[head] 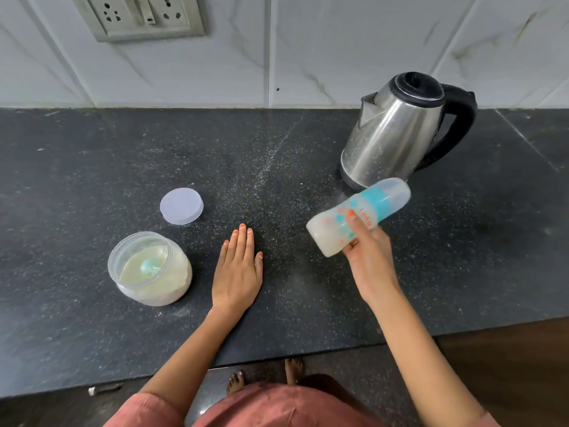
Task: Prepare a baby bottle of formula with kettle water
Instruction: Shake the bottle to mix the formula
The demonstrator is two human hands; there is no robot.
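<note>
Right hand: the right hand (368,251) is raised above the tabletop (92,167) and wrapped around the lower half of a baby bottle (358,215), thumb across the front, fingers curled behind it.
Baby bottle: it is held off the surface and tilted, base pointing down-left, capped top pointing up-right toward the kettle. It has a clear cap, a teal collar, and teal and orange print on the body. Milky white liquid fills the lower part. Its outline is slightly blurred.
Left hand: the left hand (238,269) lies palm down and flat on the tabletop, fingers straight and close together, thumb a little apart. It holds nothing and touches only the stone surface.
Formula jar: a clear round jar (149,268) stands open just to the left of the left hand, not touching it. Pale powder fills most of it, and a teal scoop (149,266) rests in the powder.
Jar lid: a pale round lid (181,206) lies flat on the tabletop behind the jar, apart from it.
Kettle: a steel kettle (397,131) with a black lid and black handle stands upright at the back right, near the wall, just beyond the bottle's top.
Wall: white marbled tiles, with a switch and socket plate (138,15) at upper left.
Tabletop: dark speckled stone, dusted with pale specks.
</note>
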